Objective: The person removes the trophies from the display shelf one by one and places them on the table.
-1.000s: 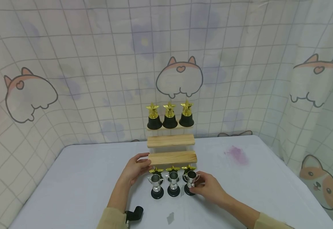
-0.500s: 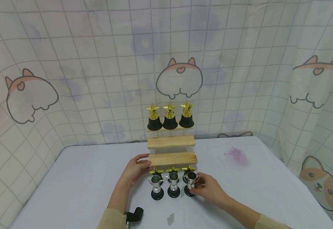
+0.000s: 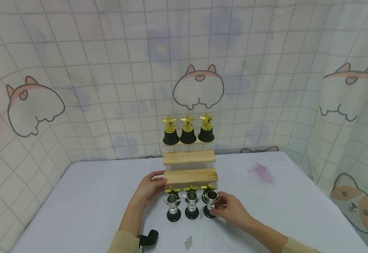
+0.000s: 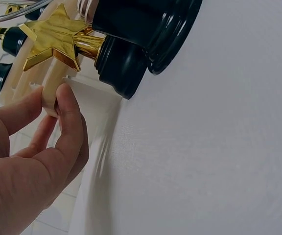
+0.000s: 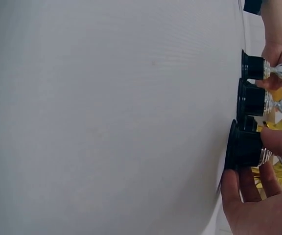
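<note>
My left hand [image 3: 151, 187] pinches the left end of the lowest wooden shelf board [image 3: 191, 176] between thumb and fingers; the left wrist view shows this grip on the board's end [image 4: 49, 98]. At the right of the front row, my right hand [image 3: 233, 209] grips a silver trophy cup [image 3: 211, 198] low down, thumb and fingers around its black base [image 5: 245, 146]. Two more silver trophy cups, a middle one [image 3: 191, 199] and a left one [image 3: 172, 201], stand upright beside it. Close behind them are three gold star trophies [image 3: 172, 190], partly hidden by the cups.
Three more gold star trophies [image 3: 188, 128] stand on the top board of the stepped rack. Its middle board [image 3: 189, 157] is bare. A white cloth covers the table [image 3: 92, 203], and a patterned curtain [image 3: 117, 70] hangs behind. A black device [image 3: 149, 238] sits at my left wrist.
The whole head view has shifted slightly downward in the frame. Both hands keep their holds, and the trophies and rack stay in place.
</note>
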Demonstrator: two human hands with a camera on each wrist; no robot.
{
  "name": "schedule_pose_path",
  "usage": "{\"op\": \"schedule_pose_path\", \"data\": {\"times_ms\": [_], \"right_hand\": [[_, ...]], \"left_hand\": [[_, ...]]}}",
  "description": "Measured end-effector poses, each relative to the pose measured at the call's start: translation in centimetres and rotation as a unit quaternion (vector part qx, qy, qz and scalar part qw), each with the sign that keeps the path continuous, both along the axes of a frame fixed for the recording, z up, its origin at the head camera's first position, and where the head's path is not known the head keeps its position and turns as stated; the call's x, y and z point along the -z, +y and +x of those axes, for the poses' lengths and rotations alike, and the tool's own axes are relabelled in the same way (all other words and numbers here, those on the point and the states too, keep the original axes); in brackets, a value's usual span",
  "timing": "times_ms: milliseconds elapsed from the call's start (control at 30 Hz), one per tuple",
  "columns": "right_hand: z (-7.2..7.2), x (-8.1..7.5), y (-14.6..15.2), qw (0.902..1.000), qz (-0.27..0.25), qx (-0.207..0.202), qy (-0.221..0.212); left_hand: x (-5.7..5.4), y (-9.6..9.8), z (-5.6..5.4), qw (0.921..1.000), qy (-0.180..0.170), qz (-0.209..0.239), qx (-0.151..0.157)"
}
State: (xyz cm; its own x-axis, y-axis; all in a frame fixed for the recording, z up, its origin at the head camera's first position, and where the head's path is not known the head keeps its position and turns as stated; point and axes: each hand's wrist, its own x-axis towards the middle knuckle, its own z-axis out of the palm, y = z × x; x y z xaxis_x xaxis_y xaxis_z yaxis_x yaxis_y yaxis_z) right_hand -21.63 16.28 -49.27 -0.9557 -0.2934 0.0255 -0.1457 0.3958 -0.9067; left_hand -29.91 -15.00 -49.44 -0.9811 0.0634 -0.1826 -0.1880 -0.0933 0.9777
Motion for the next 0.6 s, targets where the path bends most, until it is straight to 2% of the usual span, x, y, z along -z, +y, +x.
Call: {"op": "schedule_pose_path", "data": {"times_ms": [600], "right_hand": [[-0.03, 0.17, 0.05, 0.9999, -0.004, -0.008, 0.007]], "left_hand": [[0.17, -0.02, -0.08, 1.0, 0.002, 0.007, -0.004]]}}
